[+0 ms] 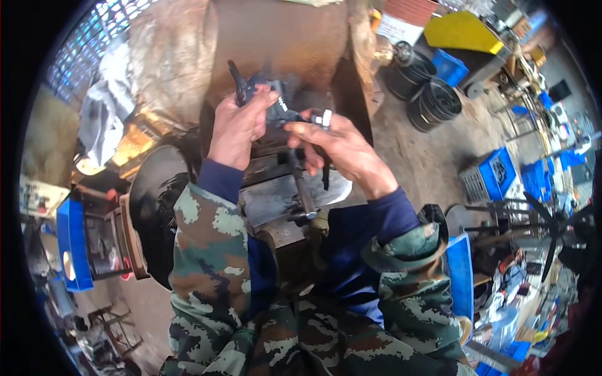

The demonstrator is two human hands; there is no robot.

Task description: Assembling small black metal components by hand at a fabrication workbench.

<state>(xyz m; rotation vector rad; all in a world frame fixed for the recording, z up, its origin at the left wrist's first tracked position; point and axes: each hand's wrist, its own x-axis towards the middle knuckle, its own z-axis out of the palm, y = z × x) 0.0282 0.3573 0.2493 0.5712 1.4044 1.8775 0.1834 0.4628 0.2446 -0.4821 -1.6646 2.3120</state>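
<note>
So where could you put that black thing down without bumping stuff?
The dirt floor between the black tyres and the blue crate looks bare. The grey metal plate under the right hand has some flat room. The far right, by the fan, is crowded with clutter.

Two hands, the left hand [237,125] and the right hand [338,147], grip one dark metal part [276,103]. One steel rod [302,188] lies below. Two black tyres [423,88] stand beyond. Blue crates [495,172] number perhaps four; the rim blurs them.
</note>
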